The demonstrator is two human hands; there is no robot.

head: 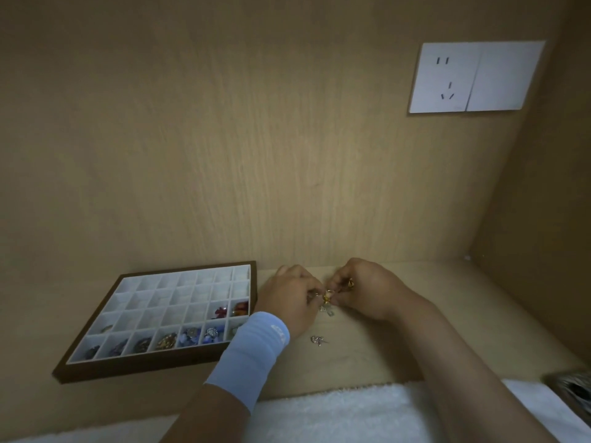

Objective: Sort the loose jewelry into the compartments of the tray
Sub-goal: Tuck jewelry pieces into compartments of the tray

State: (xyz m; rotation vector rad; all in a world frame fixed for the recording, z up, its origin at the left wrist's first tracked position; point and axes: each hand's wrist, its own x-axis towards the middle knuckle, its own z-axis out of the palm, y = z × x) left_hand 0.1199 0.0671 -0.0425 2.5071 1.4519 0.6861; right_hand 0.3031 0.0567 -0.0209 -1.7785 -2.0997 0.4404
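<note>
Gold-coloured jewelry point(327, 295) was held in a pinch by the left hand point(289, 300) and the right hand point(367, 290) together, just right of the tray point(144, 370). It was judged best separated slowly — kept low over the wooden shelf point(367, 356) — with a silver piece point(317, 339) lying loose nearby.

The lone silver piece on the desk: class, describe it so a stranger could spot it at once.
On the desk, find the dark-framed tray at left, then go right past the blue wristband. The small silver piece lies on bare wood, nearer the camera than the left hand and right hand; unlike the pieces pinched in their fingers, nothing touches it.
</note>
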